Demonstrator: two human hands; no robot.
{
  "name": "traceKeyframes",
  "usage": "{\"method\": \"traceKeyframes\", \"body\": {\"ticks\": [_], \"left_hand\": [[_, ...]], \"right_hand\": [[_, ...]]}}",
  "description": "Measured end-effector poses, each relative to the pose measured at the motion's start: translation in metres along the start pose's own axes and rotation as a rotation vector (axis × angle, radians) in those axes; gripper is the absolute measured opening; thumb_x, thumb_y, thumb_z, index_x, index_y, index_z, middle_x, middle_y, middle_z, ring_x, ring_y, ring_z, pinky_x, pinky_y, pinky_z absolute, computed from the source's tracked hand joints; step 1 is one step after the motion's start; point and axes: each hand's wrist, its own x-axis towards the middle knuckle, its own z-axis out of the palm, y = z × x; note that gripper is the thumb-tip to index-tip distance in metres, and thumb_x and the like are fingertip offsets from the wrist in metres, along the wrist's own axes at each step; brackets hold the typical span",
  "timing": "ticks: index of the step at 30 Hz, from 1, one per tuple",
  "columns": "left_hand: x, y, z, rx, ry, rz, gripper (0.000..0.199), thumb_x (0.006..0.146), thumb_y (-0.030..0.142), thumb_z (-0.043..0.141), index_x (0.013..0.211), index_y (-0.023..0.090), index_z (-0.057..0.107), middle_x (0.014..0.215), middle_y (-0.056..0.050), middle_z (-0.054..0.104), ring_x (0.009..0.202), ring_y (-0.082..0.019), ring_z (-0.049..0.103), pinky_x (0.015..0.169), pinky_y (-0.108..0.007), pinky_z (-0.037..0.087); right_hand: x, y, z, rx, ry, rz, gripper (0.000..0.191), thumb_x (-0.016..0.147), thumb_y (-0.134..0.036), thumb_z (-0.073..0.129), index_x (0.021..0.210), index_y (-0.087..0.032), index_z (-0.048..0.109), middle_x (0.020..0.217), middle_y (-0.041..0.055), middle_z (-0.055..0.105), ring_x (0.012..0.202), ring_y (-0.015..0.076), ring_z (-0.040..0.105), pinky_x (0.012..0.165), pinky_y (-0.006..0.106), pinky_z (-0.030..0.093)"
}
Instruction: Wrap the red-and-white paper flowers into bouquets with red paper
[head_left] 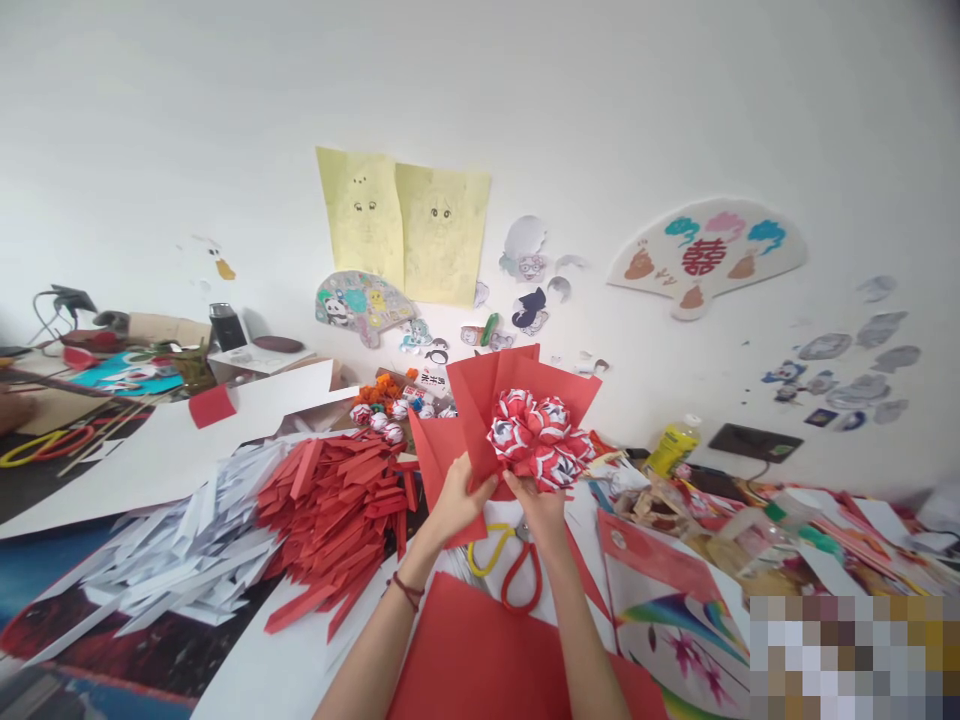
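Both hands are on a bouquet of red-and-white folded paper flowers (536, 435), wrapped in red paper (474, 400). My left hand (459, 495) grips the wrapping from the left, its thumb pressed on the front near the base. From the right, my right hand (541, 503) closes round the base just under the flowers; some of its fingers are hidden behind the paper. Below the hands lie scissors (517, 570) with one yellow and one red handle loop. A large red paper sheet (480, 655) lies beneath my forearms.
Piles of folded red paper strips (341, 520) and white paper strips (184, 550) lie at the left. Farther left is another pair of scissors (52, 445). A yellow bottle (673, 447) stands against the wall. Papers and plastic clutter the right side.
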Motion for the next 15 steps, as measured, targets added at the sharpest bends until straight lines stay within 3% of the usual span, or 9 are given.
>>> {"method": "traceKeyframes", "body": {"ticks": [11, 15], "left_hand": [[0.0019, -0.0007, 0.0006, -0.083, -0.026, 0.01, 0.039, 0.074, 0.029, 0.07, 0.11, 0.016, 0.061, 0.109, -0.008, 0.066, 0.094, -0.023, 0.062, 0.087, -0.034, 0.048], [0.0026, -0.0015, 0.003, -0.089, -0.002, -0.019, 0.034, 0.075, 0.03, 0.069, 0.107, 0.017, 0.063, 0.108, -0.008, 0.068, 0.093, -0.023, 0.064, 0.086, -0.033, 0.049]], "right_hand": [[-0.0052, -0.0003, 0.0025, -0.047, -0.019, 0.0, 0.027, 0.067, -0.031, 0.075, 0.088, -0.018, 0.066, 0.089, 0.0058, 0.072, 0.081, 0.0238, 0.066, 0.083, 0.046, 0.052], [-0.006, -0.0049, 0.0036, -0.051, -0.033, -0.002, 0.029, 0.067, -0.033, 0.075, 0.09, -0.018, 0.066, 0.09, 0.0061, 0.072, 0.084, 0.0243, 0.066, 0.085, 0.048, 0.051]]}}
